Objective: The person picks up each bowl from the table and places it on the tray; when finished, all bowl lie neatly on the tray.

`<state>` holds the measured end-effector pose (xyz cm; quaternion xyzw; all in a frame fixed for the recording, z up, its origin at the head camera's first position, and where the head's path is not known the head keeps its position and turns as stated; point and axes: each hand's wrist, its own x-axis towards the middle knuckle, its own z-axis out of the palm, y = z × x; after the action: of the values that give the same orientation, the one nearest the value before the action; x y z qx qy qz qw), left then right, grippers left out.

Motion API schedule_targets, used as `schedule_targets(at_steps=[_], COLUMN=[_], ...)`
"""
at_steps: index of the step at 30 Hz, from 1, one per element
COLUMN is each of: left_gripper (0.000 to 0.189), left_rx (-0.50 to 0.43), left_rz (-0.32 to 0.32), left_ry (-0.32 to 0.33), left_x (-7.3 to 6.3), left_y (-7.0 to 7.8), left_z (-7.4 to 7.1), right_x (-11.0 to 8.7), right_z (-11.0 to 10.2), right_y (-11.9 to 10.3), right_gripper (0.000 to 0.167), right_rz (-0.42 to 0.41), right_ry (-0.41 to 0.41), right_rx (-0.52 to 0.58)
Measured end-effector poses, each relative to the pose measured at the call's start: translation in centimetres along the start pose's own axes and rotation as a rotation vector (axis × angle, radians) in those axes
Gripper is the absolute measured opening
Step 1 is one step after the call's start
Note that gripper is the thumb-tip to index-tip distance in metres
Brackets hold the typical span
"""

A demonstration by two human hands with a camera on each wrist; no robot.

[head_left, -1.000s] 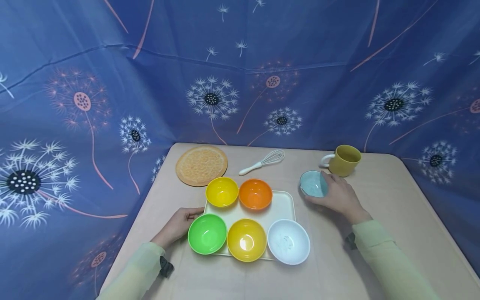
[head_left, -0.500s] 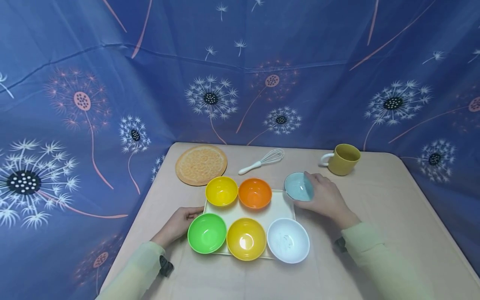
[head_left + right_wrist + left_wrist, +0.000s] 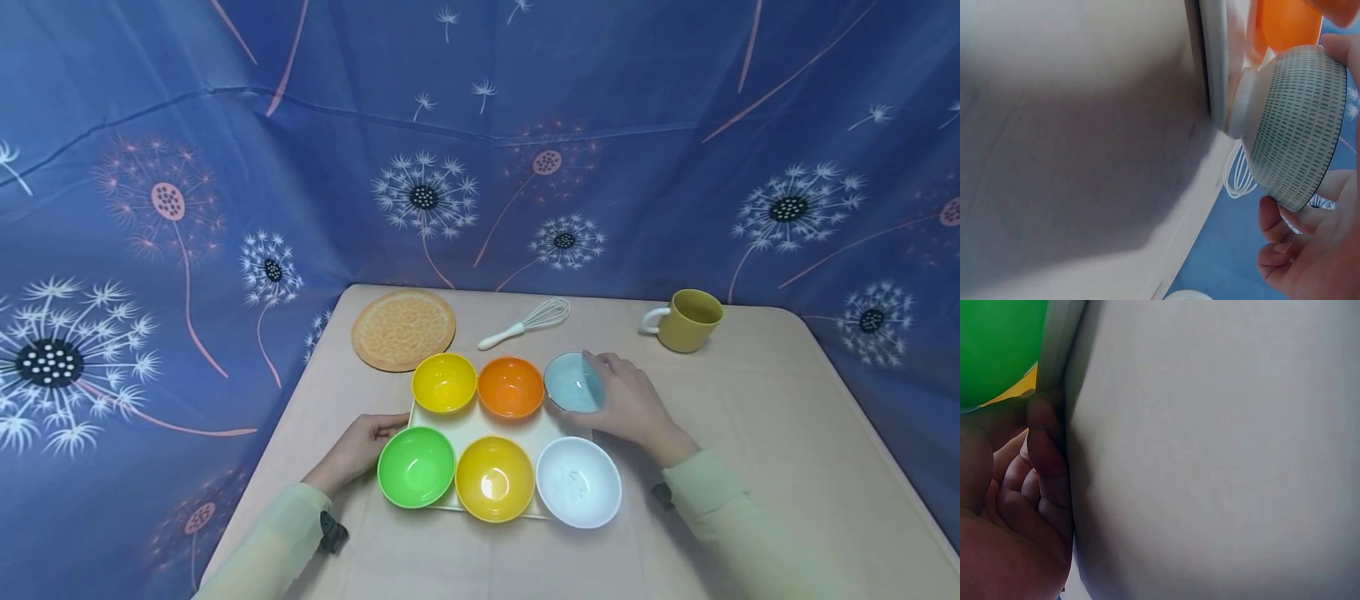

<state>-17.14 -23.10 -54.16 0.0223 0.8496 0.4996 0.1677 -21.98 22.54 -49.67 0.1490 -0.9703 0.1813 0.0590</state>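
My right hand point(image 3: 632, 402) grips a small light-blue bowl point(image 3: 572, 383) by its rim, over the back right corner of the white tray point(image 3: 480, 427). Green dashes pattern the bowl's outside point(image 3: 1297, 119) in the right wrist view. Whether its foot touches the tray cannot be told. At the tray's left edge my left hand point(image 3: 358, 450) pinches the rim, its fingers point(image 3: 1044, 453) bent against it. On the tray stand a yellow bowl point(image 3: 444, 383) and an orange bowl point(image 3: 511, 388) behind, with a green bowl point(image 3: 416, 468), a second yellow bowl point(image 3: 495, 482) and a white bowl point(image 3: 578, 483) in front.
Behind the tray lie a round tan board point(image 3: 403, 330) and a white-handled whisk point(image 3: 525, 323). A mustard mug point(image 3: 688, 322) with a white handle stands at the back right. Blue dandelion-print cloth point(image 3: 480, 208) hangs beyond the table point(image 3: 750, 400).
My right hand has carried the light-blue bowl leftward, from beside the mug to the tray's back right corner next to the orange bowl. The left hand stays at the tray edge.
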Motion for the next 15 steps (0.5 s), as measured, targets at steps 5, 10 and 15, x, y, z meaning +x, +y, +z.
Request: schedule_targets(at_steps=[5, 10, 15], left_gripper=[0.044, 0.045, 0.044], left_rx=[0.008, 0.034, 0.034], left_rz=[-0.006, 0.012, 0.016], left_ry=[0.002, 0.0, 0.003], left_x=[0.1, 0.2, 0.4], left_y=[-0.1, -0.2, -0.4], left_z=[0.0, -0.1, -0.1], right_x=[0.2, 0.2, 0.1], right_z=[0.7, 1.3, 1.7], right_y=[-0.7, -1.1, -1.1], right_gripper=[0.116, 0.117, 0.119], right_rz=[-0.002, -0.012, 0.001], right_ry=[-0.015, -0.024, -0.047], right_rx=[0.007, 0.01, 0.011])
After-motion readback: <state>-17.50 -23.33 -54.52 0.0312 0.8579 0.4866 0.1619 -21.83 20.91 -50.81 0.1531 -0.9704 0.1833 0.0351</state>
